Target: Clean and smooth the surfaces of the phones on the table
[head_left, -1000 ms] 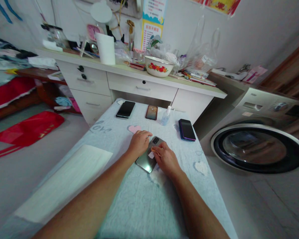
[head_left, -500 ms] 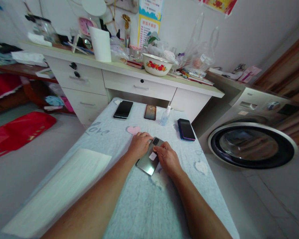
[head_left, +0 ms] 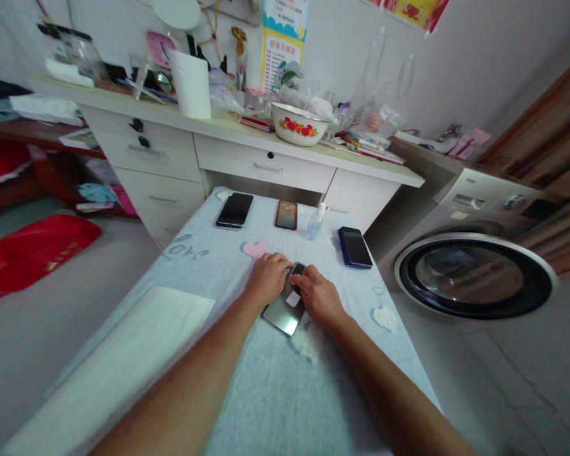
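Observation:
A grey smartphone point(head_left: 280, 316) lies back up on the cloth-covered table point(head_left: 266, 386), with a pale sticker point(head_left: 293, 299) on its back and a dark camera block point(head_left: 298, 269) at its far end. At its upper left edge, my left hand point(head_left: 266, 278) grips the phone with bent fingers. My right hand point(head_left: 319, 296) rests over its right side, closed in a pinch, fingertips against the back just by the camera block. Whatever those fingertips hold, if anything, is too small to make out.
Farther up the table are a stack of dark phones point(head_left: 235, 210), a brown phone case point(head_left: 285, 215), a clear spray bottle point(head_left: 315, 221) and another phone stack point(head_left: 355, 247). A white sheet point(head_left: 118, 361) lies left. A washing machine point(head_left: 475, 190) stands right, its door open.
My right fingertips have moved up from beside the sticker to the camera block. My left hand keeps its hold on the phone. The view has shifted slightly.

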`<state>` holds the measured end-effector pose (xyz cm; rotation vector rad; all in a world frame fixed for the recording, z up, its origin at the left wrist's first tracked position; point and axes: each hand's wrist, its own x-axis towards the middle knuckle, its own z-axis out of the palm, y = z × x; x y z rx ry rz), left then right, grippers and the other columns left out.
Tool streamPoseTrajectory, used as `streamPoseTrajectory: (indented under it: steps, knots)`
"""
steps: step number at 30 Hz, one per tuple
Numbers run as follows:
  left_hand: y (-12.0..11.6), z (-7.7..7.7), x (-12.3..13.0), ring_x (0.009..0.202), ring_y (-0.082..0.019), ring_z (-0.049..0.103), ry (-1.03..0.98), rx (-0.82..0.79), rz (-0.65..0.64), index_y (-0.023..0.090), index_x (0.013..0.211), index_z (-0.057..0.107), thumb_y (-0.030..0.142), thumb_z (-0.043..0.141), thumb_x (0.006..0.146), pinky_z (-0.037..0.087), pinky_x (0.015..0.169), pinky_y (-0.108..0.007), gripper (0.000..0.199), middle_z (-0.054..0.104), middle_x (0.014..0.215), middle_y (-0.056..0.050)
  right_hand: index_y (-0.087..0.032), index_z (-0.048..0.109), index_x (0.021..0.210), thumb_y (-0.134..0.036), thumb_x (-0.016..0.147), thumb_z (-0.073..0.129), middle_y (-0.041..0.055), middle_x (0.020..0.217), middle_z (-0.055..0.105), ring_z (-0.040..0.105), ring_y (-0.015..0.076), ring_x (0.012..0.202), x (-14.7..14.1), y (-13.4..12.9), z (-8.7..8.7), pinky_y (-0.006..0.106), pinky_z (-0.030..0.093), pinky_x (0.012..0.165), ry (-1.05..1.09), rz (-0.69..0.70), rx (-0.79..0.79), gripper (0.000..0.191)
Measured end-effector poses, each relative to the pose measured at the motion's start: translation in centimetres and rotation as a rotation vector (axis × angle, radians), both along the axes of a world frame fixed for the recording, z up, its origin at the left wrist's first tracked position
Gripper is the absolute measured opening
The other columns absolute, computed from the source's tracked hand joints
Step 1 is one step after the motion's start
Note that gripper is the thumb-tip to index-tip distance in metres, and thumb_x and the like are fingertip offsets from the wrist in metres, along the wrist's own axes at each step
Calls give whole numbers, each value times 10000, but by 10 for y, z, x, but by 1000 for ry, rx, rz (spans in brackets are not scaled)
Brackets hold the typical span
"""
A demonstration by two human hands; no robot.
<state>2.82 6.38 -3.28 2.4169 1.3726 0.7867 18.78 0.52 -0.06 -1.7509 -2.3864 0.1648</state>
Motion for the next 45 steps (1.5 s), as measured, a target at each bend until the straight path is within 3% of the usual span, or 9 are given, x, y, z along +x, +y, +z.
streamPoseTrajectory:
  steps: [4,13,21,39,45]
  knots:
    - [0,0,0,992,-205,544,4,-2,8,207,1030,673,135,517,835,419,894,-356,260,652,1073,-50,-287,645,1093,-274,985,359,22,1001,555,501,142,800,2,10,0,218,356,679,-27,26,16,306]
    - [2,-6,1,1010,-206,554,-27,-3,31,200,1040,663,113,525,807,428,914,-358,284,657,1072,-51,-302,651,1093,-264,988,343,34,1012,552,531,141,778,9,23,-4,231,352,666,30,-98,47,327]
    - [5,-8,1,988,-203,584,-79,18,162,188,989,662,69,483,786,451,935,-347,295,675,1014,-61,-325,631,1177,-265,979,364,32,1059,531,536,136,849,9,29,-4,221,357,664,4,-143,47,337]
    - [3,-3,3,952,-191,603,-89,3,204,194,926,669,72,466,791,470,903,-329,272,685,961,-54,-300,687,1024,-235,953,434,23,1061,557,502,165,941,-4,23,0,241,362,701,-1,78,74,270]
    - [4,-2,3,957,-196,596,-67,6,197,184,927,668,90,481,785,462,906,-334,253,683,964,-55,-300,683,1076,-197,943,415,47,1074,548,501,180,970,-1,26,2,249,380,713,-7,-6,73,317]
